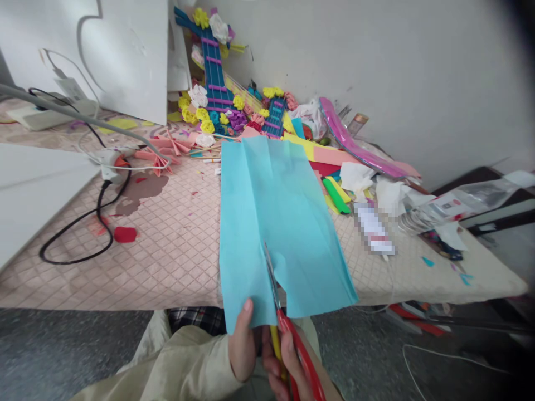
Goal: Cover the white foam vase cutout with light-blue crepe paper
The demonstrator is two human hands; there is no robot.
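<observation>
A light blue sheet of paper (276, 223) is held up in front of me over the table's front edge. My left hand (241, 345) pinches its lower left edge, thumb on top. My right hand (288, 365) is closed on red-handled scissors (288, 328), whose blades run up into a cut in the sheet's bottom edge. The cut splits the lower part into two flaps.
The table (167, 245) has a pink quilted cover. At the back lie paper flowers and blue strip frames (217, 72), coloured paper scraps (334, 189), a glue gun with black cable (112, 167), a tube (374, 228) and white boards (125, 50).
</observation>
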